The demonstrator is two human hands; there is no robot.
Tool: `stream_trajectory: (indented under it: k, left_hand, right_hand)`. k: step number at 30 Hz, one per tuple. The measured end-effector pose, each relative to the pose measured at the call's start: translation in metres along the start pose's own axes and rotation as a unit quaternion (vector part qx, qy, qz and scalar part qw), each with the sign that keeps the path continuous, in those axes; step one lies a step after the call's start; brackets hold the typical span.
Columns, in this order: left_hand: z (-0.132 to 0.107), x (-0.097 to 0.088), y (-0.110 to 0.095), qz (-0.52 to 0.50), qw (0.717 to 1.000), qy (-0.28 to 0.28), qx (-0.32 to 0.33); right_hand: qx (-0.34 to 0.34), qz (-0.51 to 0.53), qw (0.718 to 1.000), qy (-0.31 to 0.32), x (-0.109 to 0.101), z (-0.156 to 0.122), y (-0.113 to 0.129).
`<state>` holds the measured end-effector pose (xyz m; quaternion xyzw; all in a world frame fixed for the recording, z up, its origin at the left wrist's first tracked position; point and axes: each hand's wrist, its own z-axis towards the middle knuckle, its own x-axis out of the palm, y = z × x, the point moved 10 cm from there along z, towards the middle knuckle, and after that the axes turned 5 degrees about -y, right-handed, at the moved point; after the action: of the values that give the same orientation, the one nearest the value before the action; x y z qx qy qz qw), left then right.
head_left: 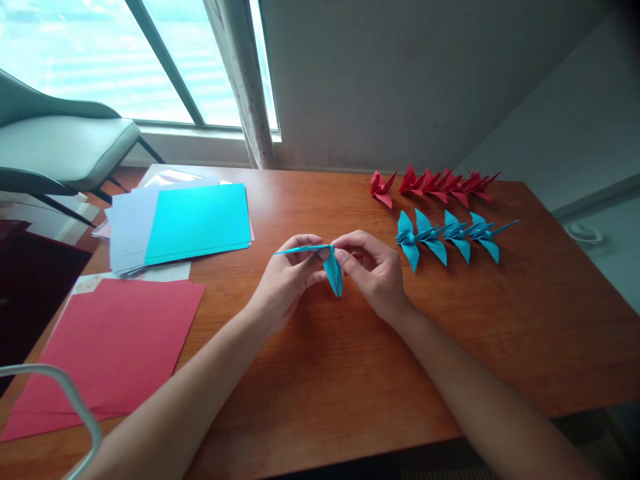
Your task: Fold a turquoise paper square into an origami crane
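A blue paper crane (333,273) is held between my two hands above the middle of the wooden table. My left hand (290,280) pinches it from the left, with a long thin point of folded paper sticking out past the fingers. Thumb and forefinger of my right hand (373,270) grip its upper right end. The folded wings hang downward, close together. To the right, several finished blue paper cranes (434,243) stand in a row, and behind them runs a row of red paper cranes (427,183).
Blue paper sheets (200,223) lie on white sheets (127,233) at the table's back left. Red paper sheets (115,347) cover the front left. A pale curved tube (70,393) crosses the lower left corner. Beyond the table (320,393) are a chair (65,143) and a window.
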<state>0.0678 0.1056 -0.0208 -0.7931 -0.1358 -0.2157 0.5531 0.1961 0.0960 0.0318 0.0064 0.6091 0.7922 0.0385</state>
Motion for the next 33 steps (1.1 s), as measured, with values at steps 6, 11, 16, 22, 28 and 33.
stream_trajectory:
  k: [6, 11, 16, 22, 28, 33]
  left_hand:
    - [-0.001, 0.002, 0.006, -0.014, 1.0, 0.0, -0.019]
    - [-0.004, 0.003, -0.003, 0.012, 1.0, -0.005, 0.029]
    - [-0.006, 0.004, -0.008, 0.056, 0.997, -0.009, 0.053]
    - [-0.009, 0.005, -0.013, 0.089, 0.993, -0.007, 0.084]
    - [-0.01, 0.01, -0.014, 0.083, 0.994, 0.009, 0.078]
    - [-0.01, 0.01, -0.012, 0.078, 0.995, 0.015, 0.065]
  right_hand:
    - [-0.014, -0.011, 1.0, 0.022, 0.005, -0.002, 0.0]
    - [-0.031, -0.023, 0.998, 0.042, 0.01, -0.003, 0.001]
    - [-0.064, -0.097, 0.992, 0.05, 0.013, -0.004, 0.005]
    - [-0.096, -0.136, 0.986, 0.027, 0.009, -0.006, 0.011]
    - [-0.111, -0.146, 0.983, -0.011, 0.002, -0.006, 0.015]
    - [-0.128, -0.167, 0.977, -0.014, 0.002, -0.006, 0.018]
